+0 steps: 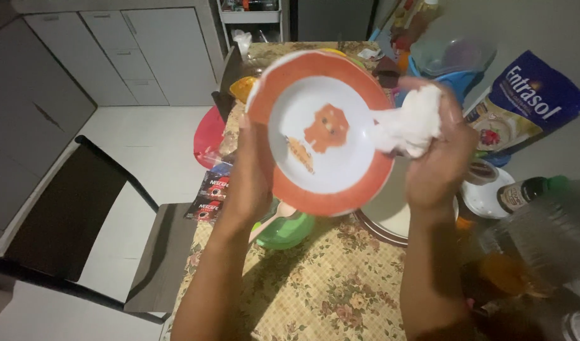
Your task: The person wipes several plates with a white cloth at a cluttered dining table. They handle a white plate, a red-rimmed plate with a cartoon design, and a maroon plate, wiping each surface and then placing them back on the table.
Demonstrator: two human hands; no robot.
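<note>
L hand (pixel 249 170) fingers grip plate (pixel 324 129); R hand (pixel 438 155) fingers clutch cloth (pixel 413 123); green bowl (pixel 290 228) below.

We hold a round white bowl with an orange rim and an orange animal picture inside (pixel 321 136), tilted toward the camera. Our left hand (pixel 252 170) grips its left edge from behind. Our right hand (pixel 438 155) presses a crumpled white cloth (pixel 411 123) against the right rim. Below is a table with a beige flowered cloth (pixel 328 284), a green plastic bowl (pixel 288 230) on it, and a dark chair (pixel 81 221) at the left.
</note>
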